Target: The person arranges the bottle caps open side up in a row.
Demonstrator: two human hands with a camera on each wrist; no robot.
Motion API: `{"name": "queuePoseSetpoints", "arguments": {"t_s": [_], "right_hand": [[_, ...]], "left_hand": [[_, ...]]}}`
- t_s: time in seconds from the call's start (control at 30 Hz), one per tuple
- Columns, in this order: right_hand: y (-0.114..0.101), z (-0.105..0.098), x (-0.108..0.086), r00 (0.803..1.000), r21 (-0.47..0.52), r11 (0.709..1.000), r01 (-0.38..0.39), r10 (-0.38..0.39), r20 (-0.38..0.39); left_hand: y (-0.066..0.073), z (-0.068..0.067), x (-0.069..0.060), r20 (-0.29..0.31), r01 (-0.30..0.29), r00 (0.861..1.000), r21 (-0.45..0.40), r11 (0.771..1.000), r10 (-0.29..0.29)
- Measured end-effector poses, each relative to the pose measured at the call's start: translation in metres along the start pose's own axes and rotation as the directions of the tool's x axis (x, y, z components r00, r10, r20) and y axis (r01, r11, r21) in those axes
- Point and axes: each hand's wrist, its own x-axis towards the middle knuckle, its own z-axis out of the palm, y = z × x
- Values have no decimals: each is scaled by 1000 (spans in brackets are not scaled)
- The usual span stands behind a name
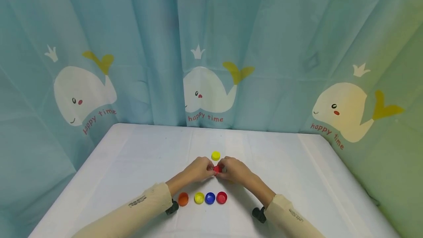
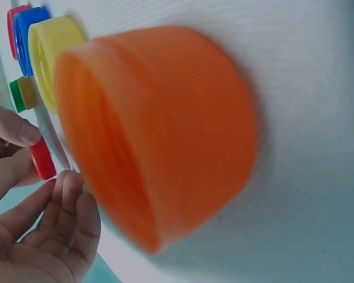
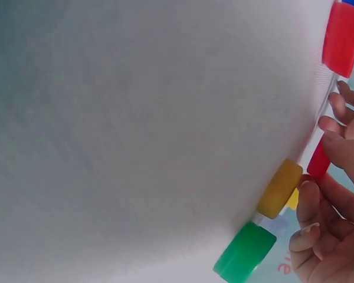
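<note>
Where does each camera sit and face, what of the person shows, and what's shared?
Head: worn there, facing forward and down at the white table and teal whale-print curtain; left hand, right hand and beige sleeves show.
Left wrist: worn there, facing low across the table past an orange plastic cap; both hands at left.
Right wrist: worn there, facing across the table toward a yellow plastic cap and a green plastic cap; both hands at right.
Both wrist views share the red plastic cap between the hands.

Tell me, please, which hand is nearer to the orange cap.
Left: the left hand is beyond and slightly right of the orange cap; the right hand is farther right.
</note>
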Motion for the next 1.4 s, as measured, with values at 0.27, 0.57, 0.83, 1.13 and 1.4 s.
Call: {"name": "queuePoseSetpoints", "arguments": {"t_s": [0.27, 0.57, 0.83, 1.13, 1.4], "right_hand": [[-1, -4, -2, 1000, 67, 998, 2, -4, 20], [1, -9, -7, 1000, 197, 980, 17, -17, -1], [-2, -16, -17, 998, 466, 884, -43, 58, -19], [-2, -25, -25, 960, 749, 606, -268, 229, 159], [3, -29, -33, 963, 791, 555, -258, 217, 162]], "left_hand": [[0, -3, -4, -59, 45, 997, -92, 995, -50], [0, -6, -5, 3, 134, 990, -320, 938, -140], [-1, -10, -5, 24, 86, 996, -402, 912, -84], [-1, -10, -8, 3, -42, 999, -473, 880, 49], [6, -6, -9, -17, -78, 997, -503, 861, 81]]}}
